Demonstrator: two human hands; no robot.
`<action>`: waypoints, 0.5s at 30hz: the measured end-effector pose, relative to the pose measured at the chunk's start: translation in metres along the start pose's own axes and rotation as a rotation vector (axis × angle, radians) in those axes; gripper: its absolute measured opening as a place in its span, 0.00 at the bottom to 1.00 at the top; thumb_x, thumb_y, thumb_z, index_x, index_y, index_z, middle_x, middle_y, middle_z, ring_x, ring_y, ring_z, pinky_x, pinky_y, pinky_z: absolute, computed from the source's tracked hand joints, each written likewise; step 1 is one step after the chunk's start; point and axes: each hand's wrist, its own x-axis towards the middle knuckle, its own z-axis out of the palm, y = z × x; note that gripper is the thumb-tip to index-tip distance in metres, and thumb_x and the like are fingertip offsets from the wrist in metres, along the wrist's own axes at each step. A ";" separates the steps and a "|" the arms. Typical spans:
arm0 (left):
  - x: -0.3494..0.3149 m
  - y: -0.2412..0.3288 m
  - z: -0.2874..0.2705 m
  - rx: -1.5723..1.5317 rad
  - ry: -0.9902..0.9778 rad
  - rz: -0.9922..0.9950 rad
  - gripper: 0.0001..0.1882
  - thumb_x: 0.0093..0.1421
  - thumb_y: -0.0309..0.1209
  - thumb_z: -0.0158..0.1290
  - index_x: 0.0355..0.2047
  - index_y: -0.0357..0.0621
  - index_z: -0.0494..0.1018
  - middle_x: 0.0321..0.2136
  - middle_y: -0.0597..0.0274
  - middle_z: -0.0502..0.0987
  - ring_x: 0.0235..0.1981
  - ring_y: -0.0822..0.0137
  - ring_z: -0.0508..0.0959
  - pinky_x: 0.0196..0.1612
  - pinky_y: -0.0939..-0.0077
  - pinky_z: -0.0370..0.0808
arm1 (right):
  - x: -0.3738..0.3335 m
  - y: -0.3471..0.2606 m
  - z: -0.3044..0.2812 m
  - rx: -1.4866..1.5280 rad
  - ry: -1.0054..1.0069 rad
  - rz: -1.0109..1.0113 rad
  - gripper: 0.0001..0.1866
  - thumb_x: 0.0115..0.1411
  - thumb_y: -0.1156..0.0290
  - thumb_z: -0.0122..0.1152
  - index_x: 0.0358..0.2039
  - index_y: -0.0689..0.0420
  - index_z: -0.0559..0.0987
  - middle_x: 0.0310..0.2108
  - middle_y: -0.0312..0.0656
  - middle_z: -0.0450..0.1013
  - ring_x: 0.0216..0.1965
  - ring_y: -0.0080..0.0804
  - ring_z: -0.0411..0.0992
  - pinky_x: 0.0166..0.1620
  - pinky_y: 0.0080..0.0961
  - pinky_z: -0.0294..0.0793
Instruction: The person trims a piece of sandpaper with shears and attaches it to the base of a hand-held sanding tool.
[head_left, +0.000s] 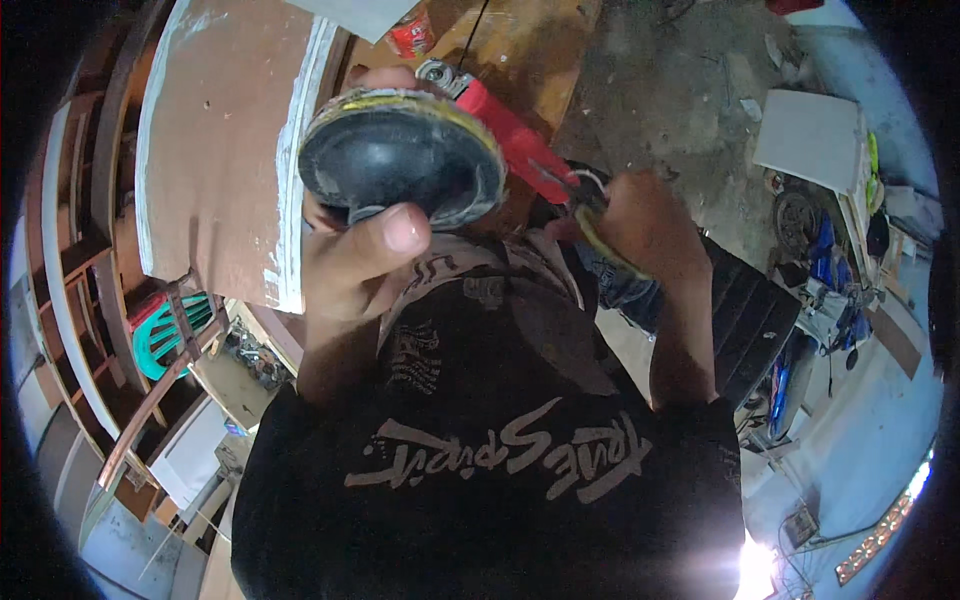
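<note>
My left hand (350, 265) is closed around a round black pad (390, 160) with a worn yellowish rim, its thumb at the near edge and fingertips over the far edge. Behind the pad lies a red-bodied power tool (512, 140) that looks like an angle grinder, with a metal head (437, 73). Whether pad and tool are joined is hidden. At the tool's near right end is my right hand (652, 225), fingers curled. A thin yellowish curved edge (612, 250) runs below those fingers, perhaps a disc seen edge-on; what they grip is unclear.
A brown panel with white-painted edges (225, 150) stands close on the left. Beyond the hands are a wooden surface (545, 60) and a red packet (410, 36). Green plastic slats (160, 335) show lower left. On the right are a white cabinet (808, 140) and blue clutter (825, 260).
</note>
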 end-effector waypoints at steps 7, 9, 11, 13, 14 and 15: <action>0.006 0.000 0.001 -0.030 -0.181 0.006 0.45 0.54 0.45 0.67 0.67 0.57 0.56 0.65 0.60 0.60 0.68 0.52 0.59 0.64 0.36 0.64 | 0.000 0.009 0.034 0.714 -0.600 -0.148 0.30 0.53 0.44 0.70 0.36 0.62 0.79 0.28 0.51 0.78 0.32 0.51 0.78 0.37 0.40 0.77; 0.008 0.005 0.000 -0.147 -0.233 -0.080 0.49 0.49 0.42 0.72 0.67 0.56 0.54 0.64 0.62 0.61 0.67 0.55 0.59 0.65 0.34 0.62 | -0.014 -0.010 0.046 0.691 -0.269 0.066 0.32 0.50 0.43 0.72 0.38 0.62 0.78 0.33 0.50 0.78 0.37 0.51 0.78 0.39 0.40 0.77; 0.019 0.001 -0.014 -0.213 -0.446 -0.022 0.51 0.46 0.40 0.74 0.66 0.56 0.54 0.63 0.62 0.61 0.67 0.55 0.59 0.66 0.33 0.62 | -0.029 -0.016 0.056 0.480 -0.137 0.001 0.34 0.49 0.41 0.72 0.37 0.62 0.78 0.34 0.51 0.78 0.38 0.52 0.78 0.40 0.41 0.76; 0.021 0.001 -0.018 -0.201 -0.630 0.039 0.53 0.41 0.36 0.75 0.64 0.56 0.55 0.61 0.62 0.61 0.65 0.55 0.60 0.63 0.36 0.66 | -0.035 -0.021 0.056 0.270 -0.002 -0.057 0.35 0.47 0.40 0.73 0.36 0.63 0.78 0.34 0.52 0.77 0.38 0.54 0.78 0.41 0.42 0.76; 0.020 0.002 -0.019 -0.200 -0.629 0.038 0.53 0.41 0.36 0.75 0.64 0.56 0.55 0.61 0.62 0.61 0.65 0.55 0.60 0.63 0.36 0.66 | -0.037 -0.028 0.046 0.244 -0.153 0.064 0.36 0.47 0.41 0.74 0.39 0.63 0.78 0.36 0.50 0.76 0.39 0.47 0.77 0.43 0.40 0.75; 0.021 0.002 -0.020 -0.162 -0.647 0.054 0.51 0.41 0.35 0.74 0.63 0.57 0.56 0.60 0.62 0.61 0.65 0.55 0.61 0.61 0.40 0.69 | -0.037 -0.031 0.041 0.216 -0.303 0.186 0.36 0.47 0.43 0.75 0.42 0.64 0.79 0.37 0.48 0.75 0.39 0.41 0.77 0.45 0.38 0.75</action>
